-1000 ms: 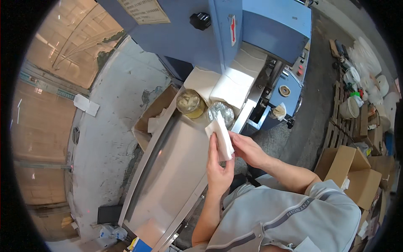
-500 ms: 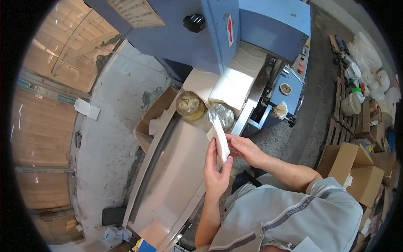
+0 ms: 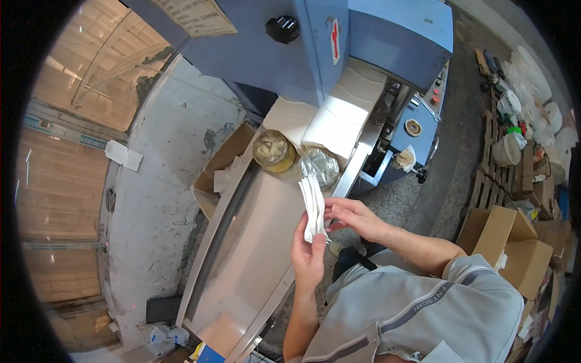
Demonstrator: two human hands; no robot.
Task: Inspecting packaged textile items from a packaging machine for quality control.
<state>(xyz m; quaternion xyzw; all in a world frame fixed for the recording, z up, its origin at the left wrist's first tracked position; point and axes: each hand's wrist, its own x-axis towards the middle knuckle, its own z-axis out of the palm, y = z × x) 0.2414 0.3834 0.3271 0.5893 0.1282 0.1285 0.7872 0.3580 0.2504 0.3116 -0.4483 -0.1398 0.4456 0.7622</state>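
A small stack of folded white paper napkins (image 3: 312,206) is between my hands over the near part of the machine's metal table. My left hand (image 3: 307,257) grips its lower end, thumb on the near side and fingers along the left. My right hand (image 3: 358,219) has curled fingers against the stack's right edge; their tips are partly hidden. Just beyond the stack's upper end stands a jar wrapped in clear plastic (image 3: 319,167). Left of it is a round yellowish container (image 3: 273,151). Behind both lies a long white stack of folded paper (image 3: 339,121), coming out of the blue machine (image 3: 260,60).
The smooth metal table (image 3: 242,248) slopes toward the lower left. An open cardboard box (image 3: 209,178) stands at its left side. To the right are a tape roll (image 3: 412,127) on a blue ledge, a wooden pallet (image 3: 491,157) and an open carton (image 3: 505,236).
The napkin stack has turned and fanned out, so several separate layers show at its upper end. My left hand has lowered slightly, and my right fingers have shifted along the edge.
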